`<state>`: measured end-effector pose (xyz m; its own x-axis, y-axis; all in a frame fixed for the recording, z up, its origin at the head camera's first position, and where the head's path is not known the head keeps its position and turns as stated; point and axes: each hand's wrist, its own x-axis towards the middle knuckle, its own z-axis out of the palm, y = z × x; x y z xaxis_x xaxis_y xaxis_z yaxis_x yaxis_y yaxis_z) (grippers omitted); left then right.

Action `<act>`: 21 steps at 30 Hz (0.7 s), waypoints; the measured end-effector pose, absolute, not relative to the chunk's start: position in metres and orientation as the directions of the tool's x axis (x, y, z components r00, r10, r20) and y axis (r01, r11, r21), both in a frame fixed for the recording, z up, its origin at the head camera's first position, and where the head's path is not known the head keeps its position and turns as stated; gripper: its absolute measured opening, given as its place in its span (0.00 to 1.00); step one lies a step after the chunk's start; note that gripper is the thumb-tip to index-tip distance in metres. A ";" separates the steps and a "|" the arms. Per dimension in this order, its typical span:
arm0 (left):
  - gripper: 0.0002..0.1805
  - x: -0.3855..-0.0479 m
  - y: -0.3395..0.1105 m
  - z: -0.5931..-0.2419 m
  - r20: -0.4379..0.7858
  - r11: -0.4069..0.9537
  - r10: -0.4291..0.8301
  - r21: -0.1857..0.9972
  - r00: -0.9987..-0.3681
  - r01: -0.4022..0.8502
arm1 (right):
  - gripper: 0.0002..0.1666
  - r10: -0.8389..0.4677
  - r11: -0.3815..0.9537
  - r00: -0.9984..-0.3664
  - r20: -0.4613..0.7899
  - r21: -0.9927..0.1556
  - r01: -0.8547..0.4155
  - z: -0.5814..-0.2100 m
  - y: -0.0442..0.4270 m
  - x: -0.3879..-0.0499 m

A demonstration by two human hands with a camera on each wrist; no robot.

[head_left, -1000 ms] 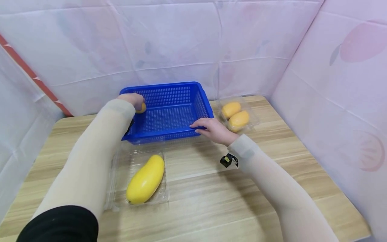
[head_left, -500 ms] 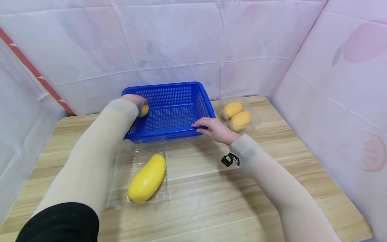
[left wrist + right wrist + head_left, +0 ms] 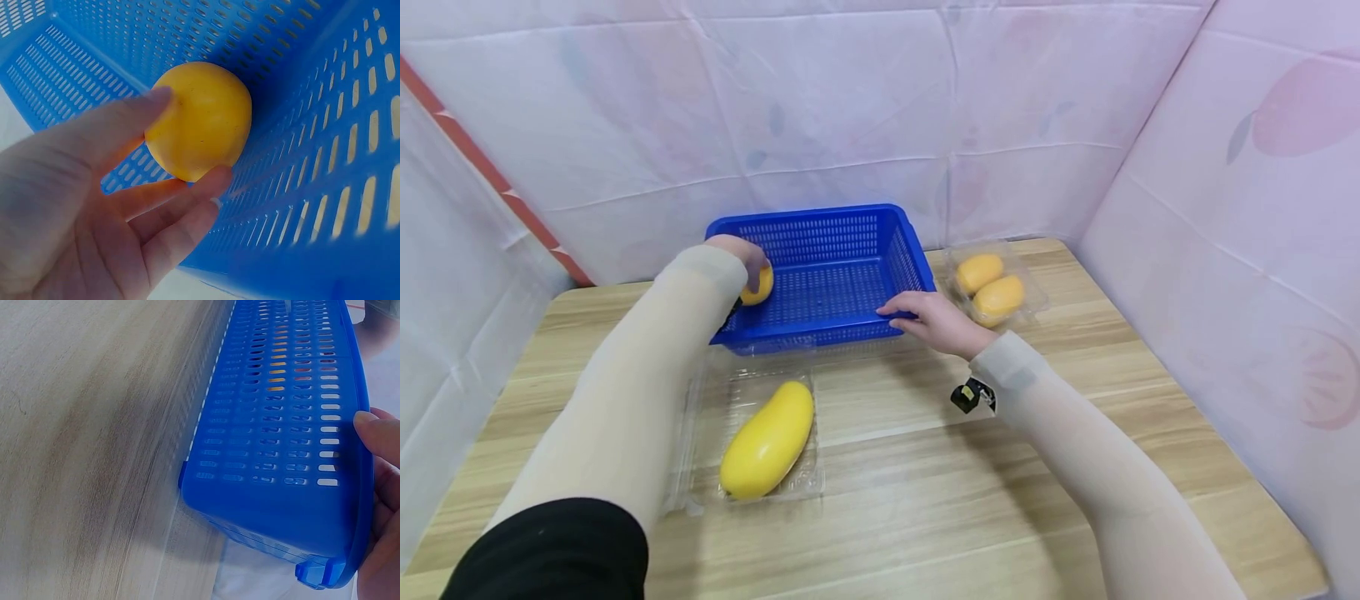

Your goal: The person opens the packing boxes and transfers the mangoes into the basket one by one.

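Observation:
A blue perforated plastic basket [image 3: 823,215] stands against the back cloth. Inside its left end my left hand [image 3: 741,250] holds a yellow-orange mango [image 3: 762,286]. Seen from the left wrist, the thumb lies on one side of the mango [image 3: 203,119] and the fingertips touch its lower side, close to the basket wall. My right hand [image 3: 936,323] pinches the basket's front rim near the right corner; in the right wrist view its thumb presses the rim [image 3: 361,487] from one side with fingers on the other.
A clear plastic clamshell box [image 3: 811,483] with a large yellow mango [image 3: 767,442] sits in front of the basket. To its right, another clear box [image 3: 1033,296] holds two smaller mangoes [image 3: 998,297]. Cloth walls border the wooden table [image 3: 925,508] behind and on both sides.
The mango at my left hand shows more now and sits slightly lower and farther right in the basket. My right hand keeps its place on the rim. The whole view has shifted slightly.

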<state>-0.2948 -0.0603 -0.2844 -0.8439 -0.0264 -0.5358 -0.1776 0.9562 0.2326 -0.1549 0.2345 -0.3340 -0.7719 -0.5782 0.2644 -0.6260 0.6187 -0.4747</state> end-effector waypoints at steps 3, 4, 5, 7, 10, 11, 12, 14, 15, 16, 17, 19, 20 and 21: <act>0.36 -0.298 -0.062 -0.286 -0.558 0.974 0.016 0.197 -0.829 -0.114 | 0.14 -0.579 0.618 -0.771 0.263 -0.474 -0.626 -0.334 0.234 -0.155; 0.36 -0.297 -0.062 -0.285 -0.564 0.979 0.032 0.184 -0.825 -0.088 | 0.14 -0.580 0.619 -0.772 0.262 -0.474 -0.626 -0.334 0.234 -0.155; 0.36 -0.296 -0.062 -0.284 -0.574 0.986 0.061 0.163 -0.817 -0.041 | 0.14 -0.581 0.619 -0.772 0.260 -0.475 -0.626 -0.334 0.233 -0.155; 0.35 -0.292 -0.062 -0.280 -0.578 0.983 0.047 0.173 -0.815 -0.066 | 0.14 -0.582 0.621 -0.773 0.253 -0.475 -0.623 -0.334 0.233 -0.155; 0.35 -0.289 -0.062 -0.276 -0.588 0.984 0.048 0.168 -0.807 -0.063 | 0.14 -0.580 0.623 -0.775 0.250 -0.477 -0.620 -0.334 0.233 -0.156; 0.35 -0.288 -0.062 -0.274 -0.589 0.985 0.053 0.162 -0.806 -0.054 | 0.14 -0.579 0.622 -0.776 0.250 -0.479 -0.619 -0.333 0.233 -0.155; 0.34 -0.288 -0.063 -0.274 -0.588 0.986 0.053 0.159 -0.807 -0.051 | 0.14 -0.577 0.623 -0.777 0.251 -0.480 -0.618 -0.333 0.233 -0.155; 0.35 -0.287 -0.063 -0.271 -0.597 0.991 0.078 0.134 -0.799 -0.003 | 0.13 -0.575 0.622 -0.777 0.254 -0.482 -0.618 -0.333 0.233 -0.156; 0.35 -0.286 -0.064 -0.268 -0.601 0.991 0.082 0.133 -0.795 0.002 | 0.13 -0.575 0.622 -0.778 0.254 -0.482 -0.617 -0.333 0.232 -0.156; 0.35 -0.285 -0.064 -0.267 -0.601 0.991 0.078 0.136 -0.795 -0.005 | 0.13 -0.574 0.622 -0.778 0.254 -0.483 -0.617 -0.332 0.232 -0.156; 0.35 -0.285 -0.064 -0.266 -0.600 0.989 0.069 0.146 -0.797 -0.024 | 0.13 -0.575 0.621 -0.778 0.254 -0.483 -0.617 -0.333 0.231 -0.156; 0.35 -0.284 -0.065 -0.265 -0.605 0.988 0.065 0.152 -0.794 -0.035 | 0.13 -0.578 0.620 -0.776 0.252 -0.482 -0.618 -0.333 0.231 -0.157; 0.35 -0.284 -0.065 -0.264 -0.603 0.986 0.059 0.161 -0.795 -0.049 | 0.13 -0.579 0.619 -0.775 0.253 -0.482 -0.620 -0.333 0.231 -0.157; 0.35 -0.286 -0.065 -0.265 -0.602 0.985 0.055 0.164 -0.797 -0.057 | 0.13 -0.580 0.618 -0.774 0.253 -0.482 -0.621 -0.334 0.230 -0.158</act>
<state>-0.2855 -0.0655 -0.2651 -0.7966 0.0545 -0.6021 -0.0565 0.9848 0.1640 -0.1576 0.2304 -0.3336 -0.7743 -0.5803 0.2525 -0.6206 0.6184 -0.4820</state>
